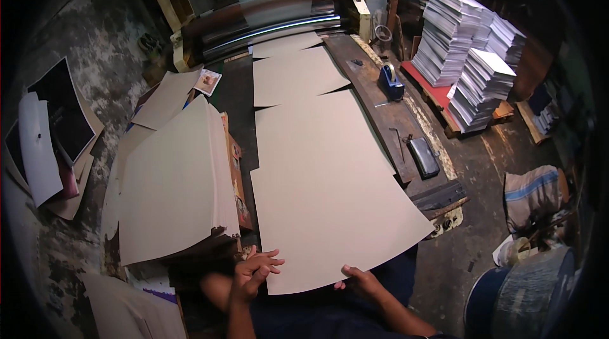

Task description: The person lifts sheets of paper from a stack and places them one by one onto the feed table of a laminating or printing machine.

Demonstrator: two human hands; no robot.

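A large beige sheet of paperboard (333, 206) lies in front of me, its near edge reaching my lap. My right hand (363, 280) grips that edge, thumb on top and fingertips showing below. Beside the sheet's near left corner is my left hand (257, 272), open with its fingers spread; whether it touches the sheet I cannot tell. Ahead, more beige sheets (301, 79) run in a line up to the shiny metal rollers (279, 29) of a machine. To the left stands a tall stack of beige sheets (174, 177).
On the machine's right side board are a blue tape dispenser (391, 85), a black case (423, 157) and a thin metal rod (399, 143). Stacks of white paper (450, 31) stand on a pallet at the far right. A drum (526, 294) and a sack (533, 198) sit at the near right.
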